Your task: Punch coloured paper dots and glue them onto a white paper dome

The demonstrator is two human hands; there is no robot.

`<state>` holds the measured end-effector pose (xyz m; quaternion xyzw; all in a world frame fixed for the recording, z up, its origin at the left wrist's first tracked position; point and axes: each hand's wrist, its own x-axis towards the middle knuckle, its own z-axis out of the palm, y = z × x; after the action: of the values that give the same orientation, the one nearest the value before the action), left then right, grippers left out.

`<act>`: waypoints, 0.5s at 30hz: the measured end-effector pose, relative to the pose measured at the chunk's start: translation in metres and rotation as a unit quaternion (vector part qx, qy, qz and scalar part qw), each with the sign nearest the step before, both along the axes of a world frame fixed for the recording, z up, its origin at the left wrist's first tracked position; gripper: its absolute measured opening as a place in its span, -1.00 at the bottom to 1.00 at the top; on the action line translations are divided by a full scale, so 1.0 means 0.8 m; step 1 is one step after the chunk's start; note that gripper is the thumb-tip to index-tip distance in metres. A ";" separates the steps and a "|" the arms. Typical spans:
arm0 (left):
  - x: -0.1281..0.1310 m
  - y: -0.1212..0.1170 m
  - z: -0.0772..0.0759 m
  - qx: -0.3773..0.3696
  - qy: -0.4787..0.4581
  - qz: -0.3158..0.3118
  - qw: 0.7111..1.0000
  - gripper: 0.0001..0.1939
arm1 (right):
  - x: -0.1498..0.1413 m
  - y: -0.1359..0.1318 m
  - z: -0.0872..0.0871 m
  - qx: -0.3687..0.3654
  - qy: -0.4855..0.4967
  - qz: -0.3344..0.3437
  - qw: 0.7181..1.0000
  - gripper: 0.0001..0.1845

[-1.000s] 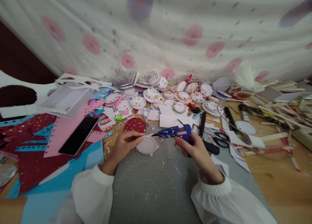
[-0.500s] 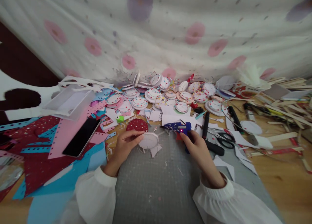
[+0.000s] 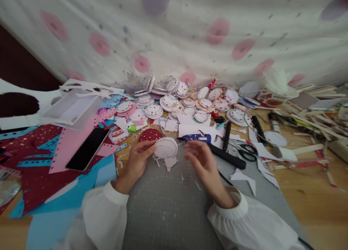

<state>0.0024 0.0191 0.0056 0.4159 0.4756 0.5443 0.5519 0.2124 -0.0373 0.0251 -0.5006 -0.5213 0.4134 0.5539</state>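
Observation:
My left hand (image 3: 140, 161) is closed at the edge of a round white paper disc (image 3: 166, 148), pinched between thumb and fingers and tilted up. A strand hangs at the disc's lower left, and a torn white paper scrap (image 3: 170, 163) lies just below it. To the right, my right hand (image 3: 201, 163) is raised with curled fingers apart from the thumb, holding nothing visible. Behind that hand lies a blue glue gun (image 3: 194, 137), its nozzle pointing left. A dark red speckled disc (image 3: 150, 134) rests behind the white disc. Under both hands is a grey cutting mat (image 3: 168, 206).
Several dotted white discs (image 3: 170, 102) are heaped along the back by a flowered curtain (image 3: 190, 36). A phone (image 3: 88, 149) and coloured sheets (image 3: 46, 177) lie left, with a clear plastic box (image 3: 72, 108). Scissors (image 3: 248, 152), a black bar (image 3: 227, 156) and wooden sticks (image 3: 310, 150) are right.
My right hand has let go of the glue gun and moved left toward the white disc. My left hand has raised and tilted the disc slightly.

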 end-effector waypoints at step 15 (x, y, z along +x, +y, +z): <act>0.013 -0.022 0.016 -0.082 -0.099 -0.152 0.980 -0.63 | -0.025 -0.009 0.004 -0.106 0.125 0.166 0.972 -0.64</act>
<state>0.0131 0.0017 0.0182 0.3807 0.3931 0.4517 0.7046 0.1922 -0.0448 0.0282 -0.4072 -0.4767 0.6121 0.4819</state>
